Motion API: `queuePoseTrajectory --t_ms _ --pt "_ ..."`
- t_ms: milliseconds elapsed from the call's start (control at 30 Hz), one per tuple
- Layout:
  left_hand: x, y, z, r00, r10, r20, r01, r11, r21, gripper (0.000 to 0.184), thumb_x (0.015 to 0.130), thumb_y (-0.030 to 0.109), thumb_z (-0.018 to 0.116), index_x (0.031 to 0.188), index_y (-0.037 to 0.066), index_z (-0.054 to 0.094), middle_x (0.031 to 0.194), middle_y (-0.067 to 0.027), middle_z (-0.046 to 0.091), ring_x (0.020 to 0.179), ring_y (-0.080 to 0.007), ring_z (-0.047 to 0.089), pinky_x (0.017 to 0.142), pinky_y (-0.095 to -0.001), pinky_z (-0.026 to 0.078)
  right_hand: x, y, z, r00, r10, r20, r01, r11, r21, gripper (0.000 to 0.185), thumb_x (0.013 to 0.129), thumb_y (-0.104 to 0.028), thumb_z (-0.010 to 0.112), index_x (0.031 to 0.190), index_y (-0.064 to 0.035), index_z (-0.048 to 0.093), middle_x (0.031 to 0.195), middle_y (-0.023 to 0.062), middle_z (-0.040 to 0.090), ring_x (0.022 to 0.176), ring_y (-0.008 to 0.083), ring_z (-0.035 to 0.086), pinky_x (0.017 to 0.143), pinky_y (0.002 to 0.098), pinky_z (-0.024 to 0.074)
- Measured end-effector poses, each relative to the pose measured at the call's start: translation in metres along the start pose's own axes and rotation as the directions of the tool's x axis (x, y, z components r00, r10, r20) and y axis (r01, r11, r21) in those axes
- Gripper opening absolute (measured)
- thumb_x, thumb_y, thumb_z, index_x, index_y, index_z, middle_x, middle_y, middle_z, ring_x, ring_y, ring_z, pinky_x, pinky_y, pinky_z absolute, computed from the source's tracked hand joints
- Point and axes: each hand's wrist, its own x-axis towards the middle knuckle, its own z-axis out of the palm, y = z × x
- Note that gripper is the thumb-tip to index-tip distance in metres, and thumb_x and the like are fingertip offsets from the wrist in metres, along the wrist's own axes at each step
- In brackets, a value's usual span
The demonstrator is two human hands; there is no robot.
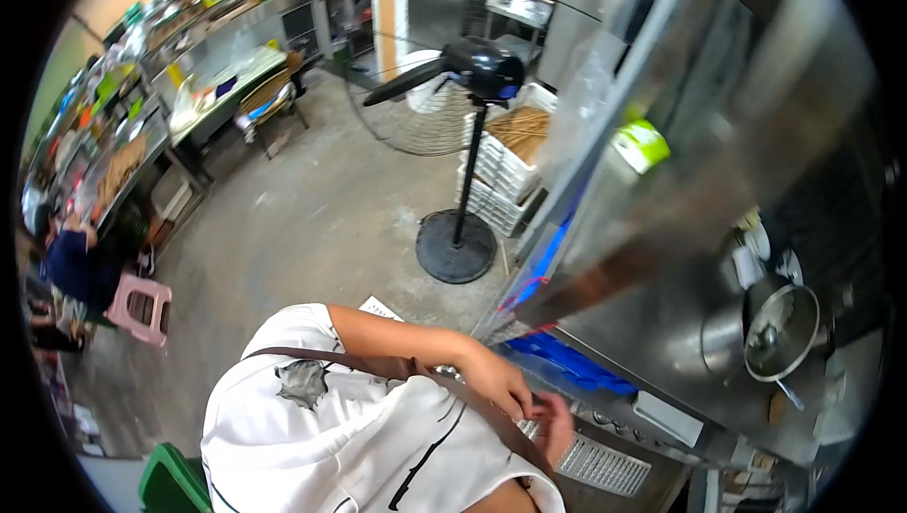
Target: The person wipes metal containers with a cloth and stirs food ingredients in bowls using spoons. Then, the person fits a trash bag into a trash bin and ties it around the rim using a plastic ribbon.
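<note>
My left hand point(498, 383) is in front of my white shirt, with its fingers bent downward and close together. Right beside it is my right hand point(556, 430), blurred, its fingers curving toward the left one. The fingertips of both hands nearly meet. Whether anything small lies between them is hidden. A brown strap point(378, 362) crosses my shirt and runs down behind the hands. Below and beyond my right hand is a white perforated panel point(605, 464), near the lower edge of a steel counter point(652, 319).
A black pedestal fan point(456, 247) stands on the concrete floor, beside stacked white crates point(501, 168) holding thin sticks. On the counter are a metal pot point(782, 329) and a green-and-white packet point(641, 145). A pink stool point(142, 308) and a person point(76, 263) are at far left.
</note>
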Motion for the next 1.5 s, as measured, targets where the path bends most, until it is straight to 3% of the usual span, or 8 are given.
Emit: queuePoseTrajectory --t_ms 267,800,1033,1100,1300,1367,1433,1500 --pt "-0.273 -0.025 0.036 0.769 -0.421 -0.481 0.230 0.885 -0.406 0.049 0.084 0.018 0.058 0.129 0.006 0.045 0.118 -0.0119 0.056 0.105 -0.0200 0.053 0.092 -0.0325 0.040 0.046 -0.013 0.159 0.652 0.402 0.643 -0.218 0.911 -0.349 0.028 0.089 -0.020 0.051 0.099 0.0037 0.063 0.122 0.0149 0.053 0.109 0.0208 0.052 0.090 0.0302 0.0415" --pt "-0.657 0.038 0.091 0.616 -0.111 -0.780 0.041 0.993 -0.109 0.090 0.065 0.037 0.074 0.134 -0.003 0.034 0.138 -0.0225 0.033 0.125 -0.0380 0.035 0.101 -0.0452 0.028 0.205 0.055 0.489 0.351 0.646 0.678 -0.430 0.754 -0.496 0.031 0.089 -0.011 0.055 0.117 0.0011 0.053 0.114 0.0108 0.058 0.101 0.0177 0.057 0.087 0.0282 0.0442" --pt "-0.707 0.140 0.015 0.348 0.222 -0.911 0.321 0.885 0.338 0.020 0.087 0.018 0.041 0.075 0.009 0.055 0.071 -0.0076 0.058 0.067 -0.0225 0.059 0.063 -0.0371 0.049 0.340 0.123 0.641 0.222 0.610 0.760 -0.271 0.788 -0.553 0.034 0.088 -0.017 0.057 0.117 0.0006 0.053 0.110 0.0107 0.060 0.098 0.0166 0.059 0.086 0.0291 0.0458" --pt "-0.734 0.174 -0.021 0.690 0.237 -0.684 0.113 0.898 0.425 0.024 0.090 0.021 0.041 0.093 0.004 0.058 0.091 -0.0136 0.061 0.085 -0.0271 0.062 0.078 -0.0448 0.049 0.374 0.129 0.700 0.223 0.605 0.764 -0.198 0.796 -0.572 0.035 0.089 -0.019 0.056 0.118 -0.0001 0.053 0.112 0.0109 0.060 0.098 0.0170 0.059 0.086 0.0302 0.0461" --pt "-0.832 0.072 -0.113 0.778 0.157 -0.609 -0.170 0.985 0.036 0.048 0.087 0.031 0.051 0.121 -0.002 0.049 0.113 -0.0196 0.055 0.103 -0.0321 0.055 0.088 -0.0451 0.043 0.463 0.128 0.880 0.273 0.390 0.880 0.139 0.889 -0.437 0.041 0.085 -0.035 0.058 0.112 -0.0028 0.059 0.102 0.0104 0.064 0.089 0.0179 0.060 0.081 0.0310 0.0463" --pt "-0.861 -0.025 -0.141 0.489 -0.036 -0.871 -0.220 0.962 -0.164 0.053 0.085 0.028 0.057 0.124 -0.005 0.045 0.119 -0.0183 0.052 0.107 -0.0274 0.052 0.091 -0.0404 0.041 0.495 0.154 0.915 0.357 0.341 0.870 0.009 0.930 -0.368 0.041 0.084 -0.037 0.059 0.101 -0.0001 0.063 0.097 0.0133 0.065 0.088 0.0201 0.061 0.078 0.0318 0.0485" --pt "-0.866 -0.130 -0.166 -0.355 -0.419 -0.836 -0.261 0.903 -0.341 0.051 0.086 0.017 0.058 0.128 -0.005 0.040 0.115 -0.0174 0.056 0.101 -0.0210 0.056 0.085 -0.0348 0.046 0.537 0.148 0.926 0.450 0.445 0.774 -0.013 0.870 -0.493 0.039 0.084 -0.038 0.059 0.093 -0.0002 0.065 0.091 0.0121 0.066 0.083 0.0195 0.062 0.075 0.0316 0.0487" --pt "-0.885 -0.234 -0.152 -0.374 -0.645 -0.667 0.066 0.698 -0.713 0.050 0.085 0.017 0.058 0.127 -0.004 0.041 0.119 -0.0180 0.054 0.102 -0.0228 0.056 0.085 -0.0339 0.046 0.574 0.176 0.917 0.547 0.446 0.708 0.045 0.829 -0.557 0.038 0.084 -0.038 0.057 0.076 -0.0015 0.066 0.072 0.0089 0.066 0.068 0.0181 0.061 0.067 0.0316 0.0484"
